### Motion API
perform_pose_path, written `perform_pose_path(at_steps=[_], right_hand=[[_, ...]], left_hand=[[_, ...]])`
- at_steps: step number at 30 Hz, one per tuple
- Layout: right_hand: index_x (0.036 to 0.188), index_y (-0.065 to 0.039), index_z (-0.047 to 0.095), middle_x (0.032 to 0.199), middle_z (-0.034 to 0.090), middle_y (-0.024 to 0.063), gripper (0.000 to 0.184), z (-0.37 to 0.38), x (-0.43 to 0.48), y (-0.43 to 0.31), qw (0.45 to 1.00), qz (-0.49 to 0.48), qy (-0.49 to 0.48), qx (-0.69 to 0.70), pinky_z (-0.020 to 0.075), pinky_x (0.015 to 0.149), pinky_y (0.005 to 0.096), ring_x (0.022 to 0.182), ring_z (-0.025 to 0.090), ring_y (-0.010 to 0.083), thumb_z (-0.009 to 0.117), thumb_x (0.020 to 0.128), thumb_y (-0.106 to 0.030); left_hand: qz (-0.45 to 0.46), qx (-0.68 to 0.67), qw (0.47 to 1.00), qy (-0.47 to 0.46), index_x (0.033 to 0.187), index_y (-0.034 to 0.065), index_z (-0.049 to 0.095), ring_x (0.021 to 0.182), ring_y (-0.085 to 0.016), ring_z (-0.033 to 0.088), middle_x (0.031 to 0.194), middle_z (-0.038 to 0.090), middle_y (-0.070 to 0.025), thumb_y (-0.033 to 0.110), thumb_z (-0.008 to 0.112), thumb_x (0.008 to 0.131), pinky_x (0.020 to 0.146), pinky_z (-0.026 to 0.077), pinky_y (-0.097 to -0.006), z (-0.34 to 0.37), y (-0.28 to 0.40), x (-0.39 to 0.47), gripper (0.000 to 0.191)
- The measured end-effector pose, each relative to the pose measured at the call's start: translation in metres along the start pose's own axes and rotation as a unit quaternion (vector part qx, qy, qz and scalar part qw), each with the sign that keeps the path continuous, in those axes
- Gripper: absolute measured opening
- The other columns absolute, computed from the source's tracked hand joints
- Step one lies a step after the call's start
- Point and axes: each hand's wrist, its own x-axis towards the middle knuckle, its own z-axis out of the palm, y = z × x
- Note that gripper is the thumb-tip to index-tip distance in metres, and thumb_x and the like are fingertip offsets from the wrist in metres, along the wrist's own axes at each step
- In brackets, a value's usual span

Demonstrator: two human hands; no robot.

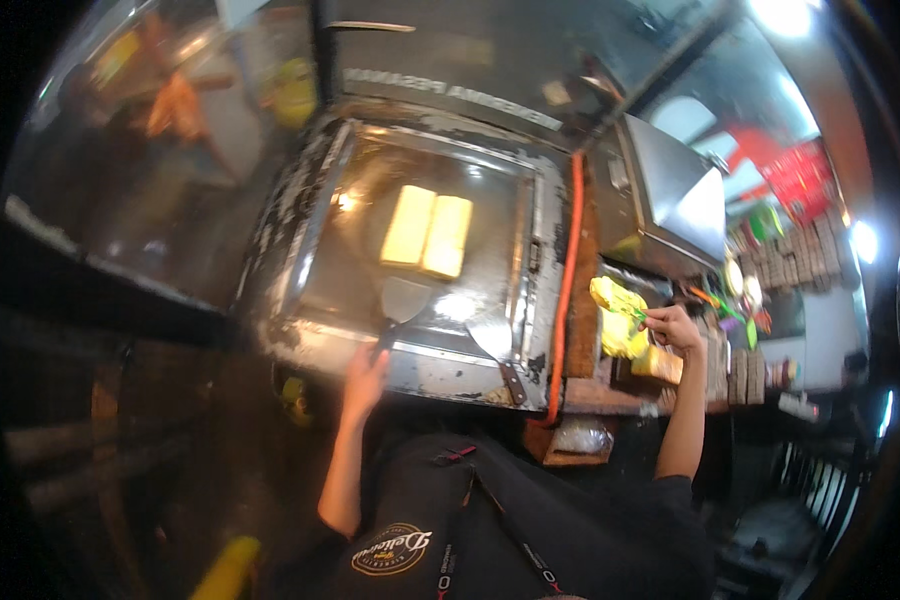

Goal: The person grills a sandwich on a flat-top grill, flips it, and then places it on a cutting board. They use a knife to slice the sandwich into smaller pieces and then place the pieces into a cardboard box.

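Two pale yellow bread slabs (426,232) lie side by side on a flat metal griddle (345,277). My left hand (365,381) grips the dark handle of a metal spatula (405,300), whose blade rests just in front of the bread. Off to the right, my right hand (673,328) pinches a green-handled utensil (640,318). At that utensil's far end is a thick lump of yellow spread (615,295), which hides its tip. More yellow spread (621,337) sits right below; whether the two touch, I cannot tell.
A second spatula (514,382) with a riveted handle lies across the griddle's front right corner. An orange hose (570,270) runs along the right side. Beyond it stand a metal box (664,202) and several stacked packs (795,255). Glass panels (450,60) rise behind the griddle.
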Motion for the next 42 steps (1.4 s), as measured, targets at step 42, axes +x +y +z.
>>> perform_pose_path(at_steps=[42], right_hand=[[0.094,-0.017,0.073,0.079,0.066,0.011,0.026,0.339,0.209,-0.134,0.745,-0.444,0.145,-0.476,0.051,0.059,0.0405,0.069,0.065,0.0297,0.059,0.073,-0.008]], left_hand=[[0.053,0.026,0.993,0.106,0.106,-0.0063,0.054,0.051,-0.012,0.051,0.065,0.059,-0.0053,0.02,0.064,0.088,0.049,0.042,-0.0278,0.027,-0.003,0.035,0.033]])
